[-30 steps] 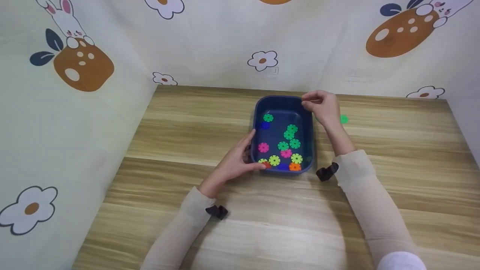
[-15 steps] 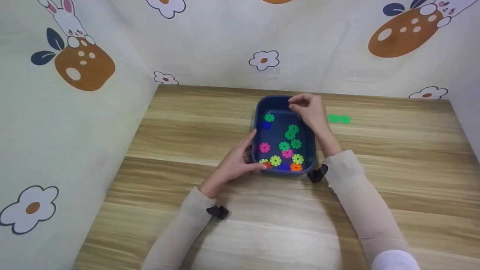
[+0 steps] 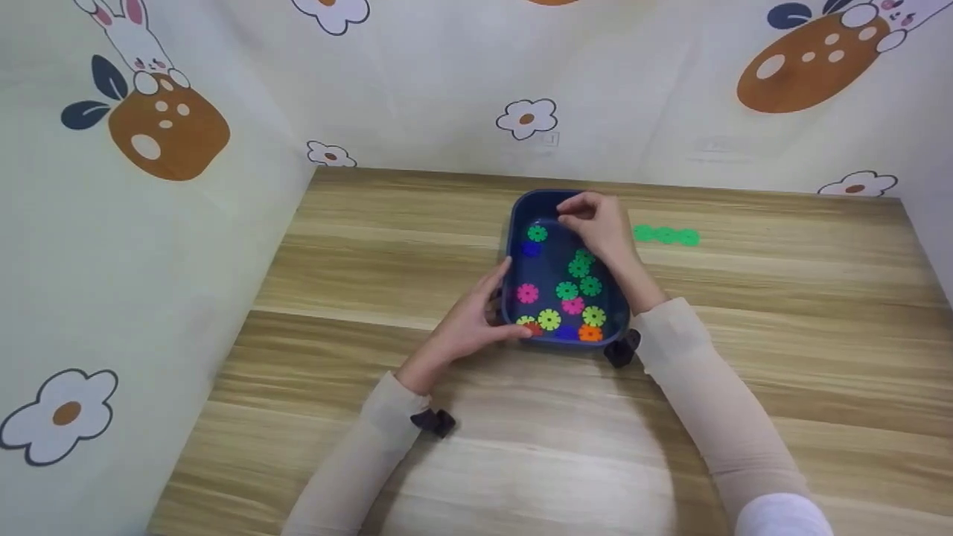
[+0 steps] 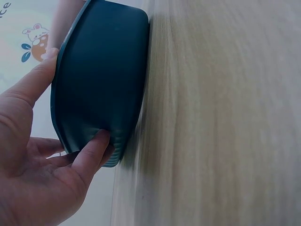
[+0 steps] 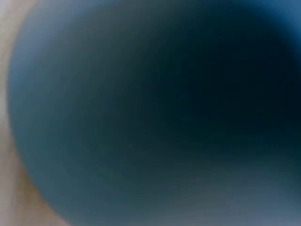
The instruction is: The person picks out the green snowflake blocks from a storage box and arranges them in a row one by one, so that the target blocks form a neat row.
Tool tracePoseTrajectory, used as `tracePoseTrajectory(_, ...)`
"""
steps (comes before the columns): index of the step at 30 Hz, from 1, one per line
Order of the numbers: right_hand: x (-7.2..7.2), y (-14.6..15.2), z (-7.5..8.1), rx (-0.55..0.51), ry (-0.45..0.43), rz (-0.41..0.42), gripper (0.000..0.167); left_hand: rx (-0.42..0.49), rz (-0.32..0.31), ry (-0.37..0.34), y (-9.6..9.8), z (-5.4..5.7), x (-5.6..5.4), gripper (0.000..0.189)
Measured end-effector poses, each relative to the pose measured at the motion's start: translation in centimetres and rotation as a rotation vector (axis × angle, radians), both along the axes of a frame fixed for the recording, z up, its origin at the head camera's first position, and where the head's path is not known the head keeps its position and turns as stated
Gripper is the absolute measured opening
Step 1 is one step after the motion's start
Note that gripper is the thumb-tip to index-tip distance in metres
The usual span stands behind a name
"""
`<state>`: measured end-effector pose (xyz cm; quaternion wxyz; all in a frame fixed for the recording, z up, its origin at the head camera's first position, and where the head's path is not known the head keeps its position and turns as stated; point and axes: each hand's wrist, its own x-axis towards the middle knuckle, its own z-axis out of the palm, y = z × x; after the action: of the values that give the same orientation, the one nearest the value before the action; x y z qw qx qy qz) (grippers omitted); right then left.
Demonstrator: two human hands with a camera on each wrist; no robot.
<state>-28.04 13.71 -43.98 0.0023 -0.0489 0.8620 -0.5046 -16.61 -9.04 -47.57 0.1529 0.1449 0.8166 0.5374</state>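
Just above the head view's middle left-to-right line, a blue bin [image 3: 549, 259] sits on the table [image 3: 387, 246]. The left hand [image 3: 469, 320] grips its lower-left corner, thumb over the lower rim, fingers against the left wall. The right hand [image 3: 604, 231] is over the bin's upper right, thumb and fingertips bent close together (whether they pinch anything I cannot tell; the right wrist view is a blur). Loose discs [image 3: 567, 290] of several colours lie inside, mostly toward the bottom. Right of centre, three green discs [image 3: 666, 235] lie in a row.
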Motion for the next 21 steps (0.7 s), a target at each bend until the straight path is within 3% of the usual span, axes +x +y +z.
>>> tracePoseTrajectory(13,-0.3,-0.2,-1.9,0.021,-0.063,0.083,0.024,-0.006,0.003,-0.013,0.1,0.2,0.0,0.105)
tracePoseTrajectory(21,-0.6,-0.4,-2.3,0.105,-0.164,0.295,0.039,-0.009,-0.001,-0.016,0.1,0.2,-0.1,0.106)
